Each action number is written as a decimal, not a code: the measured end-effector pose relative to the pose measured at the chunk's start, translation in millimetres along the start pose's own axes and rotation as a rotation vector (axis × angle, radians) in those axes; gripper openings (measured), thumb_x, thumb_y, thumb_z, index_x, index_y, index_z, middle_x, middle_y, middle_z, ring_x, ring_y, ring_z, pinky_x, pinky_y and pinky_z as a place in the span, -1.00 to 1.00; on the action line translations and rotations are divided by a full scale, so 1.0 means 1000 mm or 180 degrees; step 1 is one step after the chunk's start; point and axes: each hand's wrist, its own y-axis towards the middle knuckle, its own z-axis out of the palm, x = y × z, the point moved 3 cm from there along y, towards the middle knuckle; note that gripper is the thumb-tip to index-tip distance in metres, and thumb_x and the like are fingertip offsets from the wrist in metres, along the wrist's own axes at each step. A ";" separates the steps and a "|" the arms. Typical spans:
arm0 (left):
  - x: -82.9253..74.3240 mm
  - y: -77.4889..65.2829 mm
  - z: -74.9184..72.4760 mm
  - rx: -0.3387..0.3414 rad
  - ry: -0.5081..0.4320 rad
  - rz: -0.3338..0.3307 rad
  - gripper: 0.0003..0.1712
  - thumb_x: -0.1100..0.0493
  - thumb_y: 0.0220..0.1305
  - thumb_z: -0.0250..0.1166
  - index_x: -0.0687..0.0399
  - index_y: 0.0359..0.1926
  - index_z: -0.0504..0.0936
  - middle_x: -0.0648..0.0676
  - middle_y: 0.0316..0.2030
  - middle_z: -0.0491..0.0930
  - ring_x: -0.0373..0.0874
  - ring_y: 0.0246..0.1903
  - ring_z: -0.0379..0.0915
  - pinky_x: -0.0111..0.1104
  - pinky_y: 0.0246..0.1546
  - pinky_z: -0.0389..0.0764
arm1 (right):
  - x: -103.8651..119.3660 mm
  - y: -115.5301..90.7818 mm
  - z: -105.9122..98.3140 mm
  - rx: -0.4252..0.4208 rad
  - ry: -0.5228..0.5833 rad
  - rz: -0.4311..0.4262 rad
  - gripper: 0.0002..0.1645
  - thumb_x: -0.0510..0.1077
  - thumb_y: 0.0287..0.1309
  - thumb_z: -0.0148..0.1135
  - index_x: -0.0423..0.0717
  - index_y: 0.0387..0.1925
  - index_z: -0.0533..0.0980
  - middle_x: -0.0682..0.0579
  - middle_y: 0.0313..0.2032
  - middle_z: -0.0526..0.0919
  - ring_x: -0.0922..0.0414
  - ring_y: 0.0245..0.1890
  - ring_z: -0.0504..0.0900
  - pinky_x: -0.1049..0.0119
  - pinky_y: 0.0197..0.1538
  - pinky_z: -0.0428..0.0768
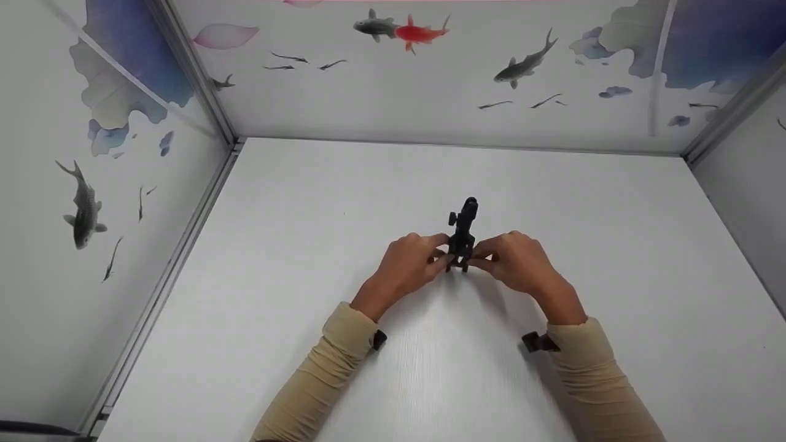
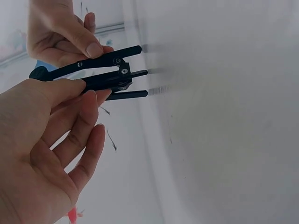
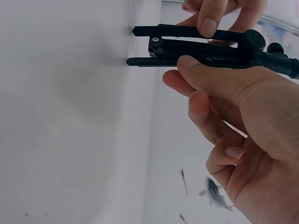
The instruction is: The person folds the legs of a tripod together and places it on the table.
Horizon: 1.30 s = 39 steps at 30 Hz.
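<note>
pinching black tripod; fingers hide parts of legs.

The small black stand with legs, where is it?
In the head view, the small black stand with legs is right of centre, held between the person's left grip and right grip.

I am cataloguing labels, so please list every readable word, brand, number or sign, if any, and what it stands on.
There is no readable text.
The black mini tripod has a faint mark on its round joint, too unclear to read.
</note>
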 end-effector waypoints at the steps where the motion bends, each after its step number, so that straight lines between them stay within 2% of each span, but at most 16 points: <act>1: 0.000 0.000 0.000 0.0003 0.0001 -0.0009 -0.75 0.01 0.54 0.38 -0.08 0.11 0.80 -0.02 -0.14 0.89 -0.03 -0.21 0.80 -0.16 -0.33 0.70 | 0.001 0.000 0.001 -0.0021 -0.0033 -0.0021 -0.89 -0.08 0.28 0.58 0.16 -0.17 0.88 0.24 -0.32 0.88 0.23 -0.39 0.68 0.26 -0.32 0.55; 6: 0.001 -0.001 0.000 -0.0022 -0.0024 -0.0056 -0.74 -0.01 0.54 0.38 -0.08 0.11 0.81 0.01 -0.20 0.89 -0.06 -0.29 0.76 -0.16 -0.32 0.71 | 0.004 0.002 0.003 -0.0072 -0.0006 -0.0096 -0.91 -0.13 0.30 0.55 0.08 -0.17 0.88 0.18 -0.34 0.89 0.24 -0.45 0.64 0.27 -0.35 0.53; 9: 0.001 -0.001 0.000 -0.0068 -0.0026 -0.0049 -0.75 -0.01 0.53 0.39 -0.06 0.09 0.81 0.01 -0.29 0.88 -0.16 -0.41 0.66 -0.24 -0.39 0.65 | 0.006 0.003 0.005 -0.0051 0.0101 -0.0121 -0.91 -0.17 0.32 0.53 0.02 -0.17 0.87 0.12 -0.36 0.88 0.27 -0.52 0.61 0.28 -0.39 0.52; 11: 0.001 -0.001 0.000 -0.0103 -0.0008 -0.0029 -0.76 -0.01 0.53 0.40 -0.05 0.07 0.82 0.01 -0.34 0.86 -0.21 -0.48 0.51 -0.30 -0.44 0.57 | 0.007 0.003 0.005 -0.0022 0.0194 -0.0106 -0.90 -0.19 0.34 0.51 0.01 -0.15 0.86 0.07 -0.38 0.88 0.29 -0.58 0.60 0.28 -0.42 0.52; 16: 0.000 0.000 0.000 -0.0158 0.0018 -0.0014 -0.77 0.00 0.51 0.42 -0.02 0.03 0.82 0.01 -0.39 0.84 -0.24 -0.51 0.36 -0.38 -0.48 0.41 | 0.007 0.004 0.007 0.0021 0.0406 -0.0030 -0.88 -0.21 0.38 0.47 -0.01 -0.13 0.85 0.01 -0.41 0.87 0.31 -0.68 0.57 0.30 -0.45 0.52; 23: -0.002 0.000 0.002 -0.0111 0.0124 -0.0045 -0.73 -0.04 0.51 0.40 -0.05 0.08 0.81 0.05 -0.36 0.84 -0.21 -0.49 0.39 -0.35 -0.48 0.40 | 0.005 0.004 0.012 0.0026 0.0483 -0.0006 -0.83 -0.23 0.43 0.42 -0.01 -0.05 0.84 0.00 -0.39 0.87 0.32 -0.70 0.56 0.32 -0.45 0.53; 26: -0.002 0.000 0.002 -0.0115 0.0130 -0.0065 -0.73 -0.05 0.51 0.40 -0.07 0.08 0.81 0.03 -0.38 0.84 -0.18 -0.49 0.47 -0.32 -0.48 0.45 | 0.005 0.003 0.011 0.0047 0.0487 -0.0001 -0.82 -0.21 0.43 0.42 0.01 -0.03 0.84 0.02 -0.42 0.87 0.31 -0.72 0.56 0.31 -0.44 0.52; 31: 0.001 0.001 0.002 -0.0104 0.0029 -0.0119 -0.75 -0.03 0.50 0.41 -0.06 0.06 0.82 0.00 -0.30 0.88 -0.15 -0.38 0.69 -0.32 -0.43 0.58 | 0.006 0.002 0.010 0.0160 0.0532 0.0037 -0.78 -0.17 0.42 0.44 0.04 0.03 0.83 0.02 -0.36 0.89 0.31 -0.73 0.57 0.31 -0.46 0.52; 34: 0.003 0.001 0.003 -0.0109 -0.0060 -0.0179 -0.77 0.02 0.52 0.40 -0.04 0.07 0.82 -0.01 -0.19 0.90 -0.12 -0.29 0.74 -0.30 -0.35 0.64 | 0.007 0.002 0.010 0.0216 0.0538 0.0047 -0.79 -0.15 0.39 0.47 0.06 0.00 0.84 0.05 -0.26 0.91 0.31 -0.71 0.59 0.32 -0.44 0.55; 39: 0.004 0.002 0.003 -0.0072 -0.0309 -0.0245 -0.74 0.16 0.54 0.38 0.00 0.17 0.77 0.05 -0.06 0.88 0.01 -0.10 0.75 -0.24 -0.15 0.69 | 0.015 0.002 0.011 0.0284 0.0497 0.0060 -0.83 -0.09 0.33 0.54 0.09 -0.07 0.85 0.13 -0.28 0.91 0.31 -0.68 0.61 0.31 -0.46 0.54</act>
